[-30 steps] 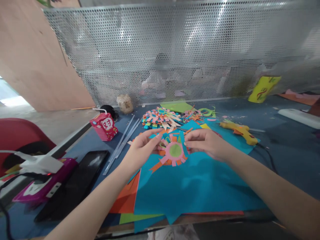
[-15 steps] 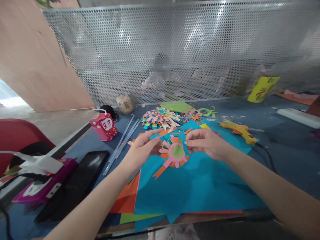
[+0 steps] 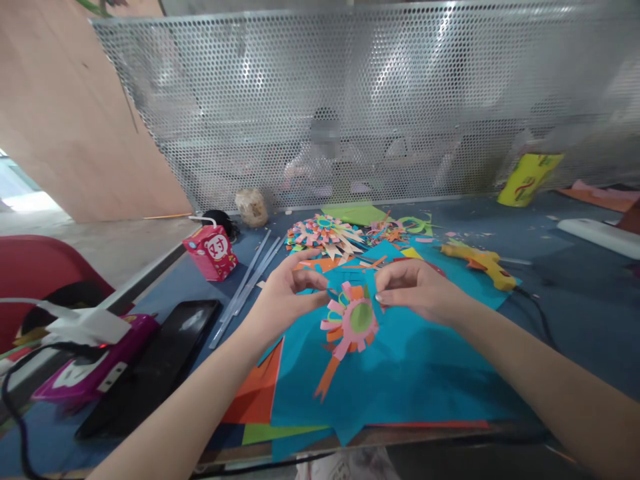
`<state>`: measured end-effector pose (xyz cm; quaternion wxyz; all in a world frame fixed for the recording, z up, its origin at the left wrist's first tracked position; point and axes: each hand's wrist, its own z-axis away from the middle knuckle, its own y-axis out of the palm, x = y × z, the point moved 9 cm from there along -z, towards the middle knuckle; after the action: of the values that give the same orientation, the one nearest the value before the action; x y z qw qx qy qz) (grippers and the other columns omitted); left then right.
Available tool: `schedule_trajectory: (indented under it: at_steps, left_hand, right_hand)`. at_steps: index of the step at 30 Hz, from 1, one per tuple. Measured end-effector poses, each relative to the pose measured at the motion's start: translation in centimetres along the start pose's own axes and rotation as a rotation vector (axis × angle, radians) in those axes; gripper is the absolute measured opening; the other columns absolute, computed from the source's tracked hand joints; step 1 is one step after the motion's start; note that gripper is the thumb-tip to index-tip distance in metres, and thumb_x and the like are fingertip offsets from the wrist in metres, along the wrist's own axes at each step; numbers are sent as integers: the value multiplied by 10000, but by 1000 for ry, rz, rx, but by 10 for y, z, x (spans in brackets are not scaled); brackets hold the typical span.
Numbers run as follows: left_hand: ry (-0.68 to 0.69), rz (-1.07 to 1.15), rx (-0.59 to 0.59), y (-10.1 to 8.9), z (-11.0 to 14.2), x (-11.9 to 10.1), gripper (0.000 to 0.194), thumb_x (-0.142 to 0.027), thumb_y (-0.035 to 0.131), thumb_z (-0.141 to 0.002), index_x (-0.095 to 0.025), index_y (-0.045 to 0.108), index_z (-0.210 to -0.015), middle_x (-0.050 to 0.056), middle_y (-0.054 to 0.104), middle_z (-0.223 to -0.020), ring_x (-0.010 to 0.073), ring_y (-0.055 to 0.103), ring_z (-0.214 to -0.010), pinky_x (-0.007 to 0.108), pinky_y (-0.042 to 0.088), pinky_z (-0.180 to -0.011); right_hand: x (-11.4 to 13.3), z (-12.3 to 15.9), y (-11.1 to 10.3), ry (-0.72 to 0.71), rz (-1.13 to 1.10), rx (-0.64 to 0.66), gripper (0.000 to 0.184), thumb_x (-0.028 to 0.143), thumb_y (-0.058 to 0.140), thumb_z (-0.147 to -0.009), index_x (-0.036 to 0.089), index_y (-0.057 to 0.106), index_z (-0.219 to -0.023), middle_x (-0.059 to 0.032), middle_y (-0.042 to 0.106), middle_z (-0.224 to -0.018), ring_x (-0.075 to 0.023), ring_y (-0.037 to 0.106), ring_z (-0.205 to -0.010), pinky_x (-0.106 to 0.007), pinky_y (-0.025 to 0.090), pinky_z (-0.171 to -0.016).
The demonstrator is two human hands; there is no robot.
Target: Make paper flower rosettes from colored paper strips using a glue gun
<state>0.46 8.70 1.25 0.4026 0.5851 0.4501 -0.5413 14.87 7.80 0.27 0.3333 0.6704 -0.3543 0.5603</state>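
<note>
A paper rosette (image 3: 361,317) with a green centre, a pink ring, pink and orange loops and an orange forked tail is held tilted above a blue paper sheet (image 3: 320,380). My right hand (image 3: 417,290) is closed in a pinch at its right edge, where a blue paper strip (image 3: 371,283) stands up against the fingertips. To its left, my left hand (image 3: 293,290) has thumb and fingertips brought together beside the loops. A bit of blue paper shows at those fingertips, but what they grip is unclear. Farther back lies a larger, many-layered rosette (image 3: 325,233).
A yellow glue gun (image 3: 480,263) lies at the right with its cord. Clear glue sticks (image 3: 250,280), a red drink carton (image 3: 213,253), a black phone (image 3: 155,363) and a purple power strip (image 3: 95,367) are at the left. Paper scraps (image 3: 390,231) lie before a perforated metal panel (image 3: 320,80).
The rosette has turned and come lower, its tail now hanging more steeply. My left hand has moved slightly right, its thumb and fingers closer together. The right hand stays at the right edge.
</note>
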Motion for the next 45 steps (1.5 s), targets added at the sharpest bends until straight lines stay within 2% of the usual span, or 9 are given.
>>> schedule_trajectory:
  at_steps: [3, 6, 9, 14, 19, 23, 30, 39, 45]
  left_hand:
    - [39, 6, -18, -3, -2, -3, 615, -143, 721, -548, -116, 467, -1107, -13, 659, -655, 136, 620, -666, 263, 469, -658]
    - [50, -29, -82, -12, -5, -3, 566, -209, 731, -585, -129, 493, -1092, -5, 668, -664, 137, 626, -662, 247, 462, -620]
    - [62, -91, -128, -20, -8, -2, 572, -249, 738, -596, -136, 510, -1109, 1, 672, -676, 131, 618, -630, 228, 441, -558]
    - [50, -132, -155, -25, -11, 1, 625, -261, 728, -610, -128, 487, -1171, 42, 693, -734, 166, 638, -684, 250, 453, -570]
    - [33, -166, -168, -25, -10, 2, 687, -246, 736, -588, -106, 458, -1200, 118, 679, -937, 176, 634, -744, 269, 476, -605]
    - [62, -190, -153, -27, -11, 1, 669, -241, 736, -575, -116, 476, -1178, 135, 616, -1082, 184, 625, -816, 304, 490, -685]
    - [83, -251, -133, -26, -11, -1, 373, -290, 697, -639, -135, 626, -971, 60, 686, -790, 178, 634, -746, 270, 468, -631]
    - [131, -266, -150, -27, -11, -4, 342, -258, 688, -645, -142, 608, -957, 32, 657, -754, 161, 625, -759, 281, 463, -715]
    - [181, -358, -160, -26, -9, -10, 296, -258, 695, -629, -158, 627, -900, 12, 613, -719, 152, 603, -734, 263, 462, -658]
  right_hand:
    - [2, 1, 3, -10, 9, 19, 89, 209, 689, -660, 178, 617, -618, 34, 592, -588, -76, 563, -551, -213, 461, -555]
    - [7, 3, 2, -34, -16, 9, 115, 218, 726, -609, 182, 620, -584, 31, 589, -585, -88, 561, -542, -230, 457, -541]
    - [10, 5, -9, -47, -93, -69, 152, 252, 768, -544, 202, 626, -567, 30, 577, -567, -98, 549, -523, -231, 430, -493]
    - [14, 5, -36, -64, -127, -233, 183, 295, 788, -501, 221, 635, -568, 21, 565, -570, -105, 524, -508, -250, 423, -482]
    - [17, 3, -56, -61, -106, -363, 159, 269, 765, -526, 209, 627, -578, 17, 552, -559, -104, 509, -514, -264, 436, -513]
    - [16, 2, -62, -45, -112, -412, 149, 253, 750, -528, 189, 619, -555, 17, 535, -525, -98, 498, -499, -254, 420, -486]
    - [15, 2, -70, -89, -137, -459, 143, 249, 738, -539, 189, 617, -587, 21, 543, -516, -108, 513, -490, -279, 442, -491]
    - [19, 2, -62, -101, -129, -434, 152, 260, 748, -529, 187, 620, -564, 21, 528, -506, -100, 505, -495, -259, 427, -478]
    - [18, 3, -55, -90, -138, -396, 131, 234, 735, -556, 180, 616, -555, 22, 539, -515, -84, 497, -503, -235, 420, -499]
